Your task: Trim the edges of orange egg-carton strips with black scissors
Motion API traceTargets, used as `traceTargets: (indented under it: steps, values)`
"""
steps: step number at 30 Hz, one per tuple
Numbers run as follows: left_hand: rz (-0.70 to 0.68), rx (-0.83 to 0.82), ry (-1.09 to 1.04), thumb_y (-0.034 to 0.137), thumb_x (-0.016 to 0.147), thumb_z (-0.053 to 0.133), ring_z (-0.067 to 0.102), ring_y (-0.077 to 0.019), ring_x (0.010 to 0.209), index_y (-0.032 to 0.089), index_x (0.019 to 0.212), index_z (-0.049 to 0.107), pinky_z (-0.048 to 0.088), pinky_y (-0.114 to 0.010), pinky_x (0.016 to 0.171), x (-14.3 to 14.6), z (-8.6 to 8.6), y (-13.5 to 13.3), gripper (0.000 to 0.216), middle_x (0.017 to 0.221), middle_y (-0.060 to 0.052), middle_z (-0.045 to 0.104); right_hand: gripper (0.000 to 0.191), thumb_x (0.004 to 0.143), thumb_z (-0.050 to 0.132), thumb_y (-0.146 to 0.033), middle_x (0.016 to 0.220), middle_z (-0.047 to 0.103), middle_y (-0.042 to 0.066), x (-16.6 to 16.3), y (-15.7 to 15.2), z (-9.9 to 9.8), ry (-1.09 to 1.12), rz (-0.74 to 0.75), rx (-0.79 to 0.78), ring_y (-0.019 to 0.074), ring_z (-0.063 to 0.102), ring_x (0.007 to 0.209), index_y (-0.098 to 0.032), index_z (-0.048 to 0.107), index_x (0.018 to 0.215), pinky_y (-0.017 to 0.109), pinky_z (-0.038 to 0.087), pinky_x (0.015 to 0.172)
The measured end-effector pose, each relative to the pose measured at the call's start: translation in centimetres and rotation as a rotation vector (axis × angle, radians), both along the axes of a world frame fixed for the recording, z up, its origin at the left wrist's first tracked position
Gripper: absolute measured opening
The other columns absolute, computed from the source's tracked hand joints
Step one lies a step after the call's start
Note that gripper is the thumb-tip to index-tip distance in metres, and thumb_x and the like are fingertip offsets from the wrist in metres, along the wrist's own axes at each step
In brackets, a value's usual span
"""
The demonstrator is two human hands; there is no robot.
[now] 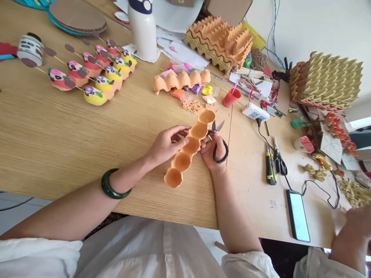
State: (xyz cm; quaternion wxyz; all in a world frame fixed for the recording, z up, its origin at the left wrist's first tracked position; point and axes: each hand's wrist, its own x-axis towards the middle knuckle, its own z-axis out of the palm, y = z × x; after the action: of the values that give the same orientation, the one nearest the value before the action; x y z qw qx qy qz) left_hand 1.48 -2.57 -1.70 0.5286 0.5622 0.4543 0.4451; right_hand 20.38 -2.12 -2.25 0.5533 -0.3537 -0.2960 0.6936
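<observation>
While the left hand [168,144] grasps the strip [193,147], thumb over the middle of its five cups, the right hand [213,153] holds the scissors [214,127], thumb through one handle loop, blades spread just beside the strip's far end; whether they touch it I cannot tell. The strip is over the table [136,123] in front of the person, hollows upward, running from one o'clock to seven. A green bangle [106,185] circles the left wrist. With the strip as the dial's centre, crumbs [191,106] and a second strip [184,80] lie at twelve, painted cups [92,66] at ten, the bottle [143,34] at eleven, a red cup [231,98] at one, the socket [252,112] at two. At three lie a cutter [270,170] and other scissors [278,159]; at four, the phone [298,216], with another person's arm [350,239] farther out.
</observation>
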Motion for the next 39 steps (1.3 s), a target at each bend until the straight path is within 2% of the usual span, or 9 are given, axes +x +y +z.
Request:
traceTargets:
  steps: [8,17,23,26,29,31,33,35,39]
  values:
    - [-0.096,-0.088,-0.01,0.046,0.084,0.076,0.067,-0.0191,0.093,0.02,0.127,0.068,0.054,-0.03,0.08,0.2,0.8,-0.7,0.051,0.103,-0.005,0.072,0.021,0.087,0.071,-0.044,0.075,0.056,-0.003,-0.6,-0.3,-0.7,-0.085,0.009,0.058,0.0119,0.053,0.064,-0.025,0.065,0.094,0.028,0.05,0.061]
    - [0.083,-0.16,0.122,0.039,0.077,0.077,0.059,-0.0169,0.072,0.021,0.076,0.068,0.05,-0.031,0.067,-3.2,1.9,2.2,0.021,0.068,0.001,0.06,0.022,0.1,0.047,-0.033,0.068,0.043,-0.004,1.2,0.7,0.6,0.173,-0.085,-0.099,0.01,0.043,0.056,-0.022,0.066,0.099,0.022,0.043,0.052]
    - [0.189,-0.084,0.306,0.047,0.078,0.073,0.068,-0.0234,0.101,0.023,0.116,0.075,0.054,-0.043,0.095,-7.0,0.8,3.0,0.044,0.107,-0.002,0.078,0.028,0.103,0.04,-0.031,0.069,0.039,-0.004,2.2,1.2,0.7,0.252,-0.187,-0.097,0.0107,0.039,0.056,-0.023,0.066,0.095,0.021,0.041,0.052]
    - [0.258,-0.065,0.602,0.047,0.08,0.066,0.071,-0.029,0.11,0.02,0.129,0.071,0.055,-0.049,0.1,-9.5,0.5,3.4,0.056,0.116,-0.006,0.078,0.028,0.103,0.039,-0.029,0.069,0.04,-0.004,2.3,1.3,0.7,0.272,-0.223,-0.105,0.0112,0.039,0.057,-0.023,0.066,0.097,0.021,0.042,0.053]
    - [0.317,0.023,0.884,0.045,0.085,0.063,0.065,-0.0355,0.125,0.02,0.131,0.071,0.049,-0.055,0.106,-10.3,1.9,2.5,0.052,0.122,-0.011,0.076,0.026,0.102,0.041,-0.029,0.069,0.041,-0.004,2.2,1.5,0.5,0.283,-0.239,-0.113,0.0116,0.04,0.057,-0.023,0.066,0.097,0.022,0.043,0.054]
    - [0.325,0.257,0.899,0.043,0.096,0.054,0.05,-0.0307,0.144,0.019,0.137,0.065,0.039,-0.053,0.116,-8.9,3.1,0.6,0.048,0.139,-0.01,0.067,0.024,0.101,0.042,-0.028,0.069,0.042,-0.004,2.2,1.6,0.3,0.303,-0.237,-0.112,0.0115,0.041,0.058,-0.023,0.066,0.098,0.022,0.044,0.055]
    - [0.202,0.497,0.816,0.04,0.105,0.044,0.056,-0.0239,0.14,0.021,0.138,0.063,0.046,-0.045,0.116,-6.3,3.6,-2.0,0.043,0.143,-0.008,0.066,0.023,0.101,0.043,-0.028,0.069,0.043,-0.004,2.3,1.8,0.2,0.319,-0.228,-0.1,0.0112,0.041,0.058,-0.022,0.065,0.098,0.022,0.044,0.055]
    - [-0.128,0.57,0.758,0.037,0.108,0.039,0.058,-0.0201,0.139,0.023,0.143,0.06,0.049,-0.039,0.117,-3.1,2.6,-4.5,0.043,0.147,-0.006,0.065,0.021,0.1,0.045,-0.029,0.069,0.043,-0.004,2.3,1.8,0.1,0.308,-0.225,-0.082,0.0109,0.041,0.058,-0.023,0.065,0.098,0.022,0.043,0.056]
    - [-0.494,0.567,0.944,0.044,0.105,0.044,0.03,-0.0321,0.16,0.007,0.16,0.038,0.025,-0.052,0.132,1.3,-1.5,-5.7,0.066,0.17,-0.018,0.034,0.018,0.097,0.05,-0.032,0.07,0.042,-0.004,2.4,1.9,0.0,0.234,-0.244,-0.07,0.0108,0.04,0.059,-0.023,0.065,0.097,0.022,0.044,0.057]
